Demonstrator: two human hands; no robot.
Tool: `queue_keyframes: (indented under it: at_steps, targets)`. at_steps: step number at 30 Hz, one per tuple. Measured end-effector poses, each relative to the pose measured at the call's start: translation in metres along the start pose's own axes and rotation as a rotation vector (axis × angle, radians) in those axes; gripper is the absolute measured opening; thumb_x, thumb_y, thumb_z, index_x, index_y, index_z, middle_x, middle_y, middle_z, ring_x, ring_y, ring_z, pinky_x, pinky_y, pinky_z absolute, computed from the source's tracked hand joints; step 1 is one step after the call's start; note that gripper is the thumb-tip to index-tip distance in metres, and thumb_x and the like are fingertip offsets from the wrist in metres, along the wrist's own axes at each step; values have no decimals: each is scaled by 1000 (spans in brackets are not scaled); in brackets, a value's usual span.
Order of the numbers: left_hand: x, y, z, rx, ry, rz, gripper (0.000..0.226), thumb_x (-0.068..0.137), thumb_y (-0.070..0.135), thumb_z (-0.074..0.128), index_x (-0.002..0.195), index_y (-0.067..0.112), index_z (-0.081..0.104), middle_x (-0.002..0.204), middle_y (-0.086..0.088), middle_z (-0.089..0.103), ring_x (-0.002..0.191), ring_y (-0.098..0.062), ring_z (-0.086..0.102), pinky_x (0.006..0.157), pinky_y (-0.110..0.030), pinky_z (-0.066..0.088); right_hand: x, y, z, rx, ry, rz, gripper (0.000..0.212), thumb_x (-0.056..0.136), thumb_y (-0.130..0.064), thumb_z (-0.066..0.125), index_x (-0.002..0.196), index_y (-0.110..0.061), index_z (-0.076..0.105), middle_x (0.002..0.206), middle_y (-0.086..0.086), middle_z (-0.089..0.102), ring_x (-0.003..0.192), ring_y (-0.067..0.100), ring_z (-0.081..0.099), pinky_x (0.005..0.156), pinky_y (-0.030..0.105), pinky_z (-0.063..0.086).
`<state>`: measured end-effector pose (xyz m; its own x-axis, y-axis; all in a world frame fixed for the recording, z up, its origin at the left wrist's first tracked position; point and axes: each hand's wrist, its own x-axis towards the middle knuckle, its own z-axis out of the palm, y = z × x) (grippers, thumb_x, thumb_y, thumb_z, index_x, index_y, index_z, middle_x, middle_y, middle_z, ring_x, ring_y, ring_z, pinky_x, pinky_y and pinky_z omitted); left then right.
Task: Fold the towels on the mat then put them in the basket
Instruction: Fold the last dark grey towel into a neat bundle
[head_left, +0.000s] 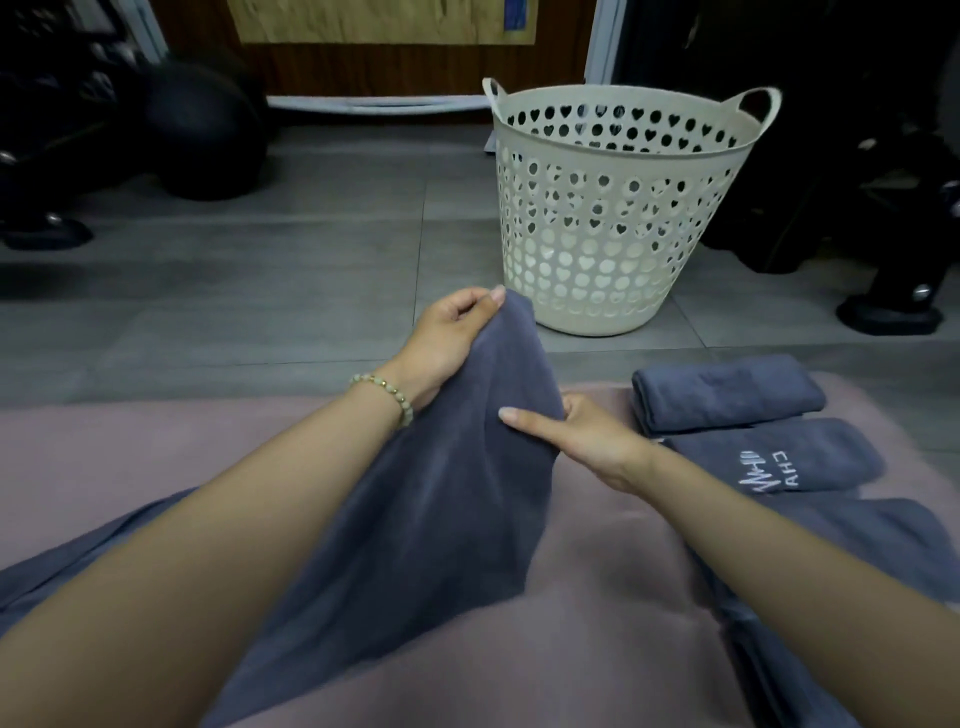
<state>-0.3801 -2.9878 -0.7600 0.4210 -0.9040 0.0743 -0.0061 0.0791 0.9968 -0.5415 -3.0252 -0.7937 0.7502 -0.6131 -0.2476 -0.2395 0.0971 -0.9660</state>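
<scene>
Two hands are at work here, and both have hold of the same grey towel (457, 493). Your left hand (452, 338), just above the middle of the frame, pinches the towel's top corner between thumb and fingertips and holds it lifted, so the cloth hangs down and towards you over the pink mat (597, 623). A beaded bracelet (384, 389) sits on that wrist. Your right hand (587, 441), lower and right of centre, grips the towel's right edge, with the thumb laid across the front and the fingers tucked behind the fold.

At the right of the frame a folded towel (727, 392) lies at the far edge of the mat. A lettered towel (779, 457), also folded and stitched in white, lies touching it on the nearer side. More grey cloth (857, 535) spreads below them at the right edge. You cannot tell whether the grey fabric at lower left, under your left forearm, belongs to the held towel.

The cream basket (597, 312), pierced with heart-shaped holes, stands upright on the grey tiled floor (260, 291) beyond the mat, upper right of centre. No towel is visible through its holes. A black ball (202, 135) rests at upper left.
</scene>
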Motion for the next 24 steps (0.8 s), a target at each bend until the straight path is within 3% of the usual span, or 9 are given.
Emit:
queue_keyframes:
  at_steps: [4, 7, 10, 14, 17, 19, 21, 22, 24]
  targets:
    - [21, 33, 8, -107, 31, -42, 18, 97, 25, 51, 84, 17, 61, 79, 1, 65, 68, -4, 59, 67, -15, 51, -10, -10, -14, 73, 27, -16, 29, 90, -29, 61, 106, -6, 70, 100, 4, 74, 93, 13, 69, 83, 21, 54]
    - [43, 56, 24, -236, 57, -80, 20, 97, 27, 51, 101, 11, 61, 94, -7, 67, 84, -15, 64, 75, -21, 55, -29, -5, -27, -44, -63, 77, 27, 85, -28, 67, 104, -9, 70, 97, 4, 74, 91, 16, 70, 84, 25, 55]
    - [63, 68, 50, -232, 45, -114, 29, 97, 29, 51, 115, 8, 61, 106, -9, 69, 92, -17, 66, 78, -24, 56, -55, 6, -50, -98, -100, 114, 29, 87, -32, 63, 103, -9, 71, 102, 2, 73, 95, 13, 68, 83, 20, 53]
    - [86, 60, 103, -173, -18, -107, 17, 97, 28, 51, 96, 15, 63, 93, -4, 67, 85, -14, 61, 82, -24, 52, -91, 11, -104, -67, 156, 90, 30, 95, -38, 50, 90, -18, 71, 84, -11, 74, 82, 0, 68, 74, 16, 50]
    - [99, 31, 145, 107, -45, 3, 14, 96, 25, 54, 89, 16, 63, 80, 8, 60, 73, 1, 54, 72, -8, 44, -122, 32, -144, -252, 426, 0, 34, 98, -32, 46, 71, -20, 64, 63, -20, 67, 64, -10, 59, 67, 13, 43]
    - [104, 6, 166, 399, -146, 95, 16, 94, 22, 57, 82, 16, 65, 75, 7, 59, 67, 5, 51, 70, -10, 42, -145, 53, -170, -325, 501, 27, 34, 96, -31, 50, 72, -13, 65, 65, -15, 68, 64, -5, 59, 70, 24, 49]
    - [110, -16, 185, 671, -263, 92, 29, 91, 26, 60, 63, 19, 62, 66, 4, 59, 65, -6, 51, 67, -22, 42, -168, 68, -190, -329, 466, 147, 48, 86, -49, 55, 81, -3, 69, 77, -1, 74, 73, 7, 66, 80, 37, 54]
    - [112, -23, 196, 744, -304, 66, 34, 91, 27, 60, 59, 19, 60, 60, 4, 56, 60, -9, 49, 61, -22, 40, -180, 71, -196, -283, 404, 224, 53, 80, -54, 57, 87, -4, 71, 85, 3, 75, 81, 11, 69, 84, 38, 54]
    - [110, -28, 220, 706, -344, -24, 33, 93, 26, 58, 62, 13, 57, 51, 2, 50, 46, -10, 49, 48, -20, 41, -198, 72, -205, -123, 248, 350, 41, 76, -51, 66, 94, -15, 74, 96, -1, 75, 93, 11, 69, 87, 29, 54]
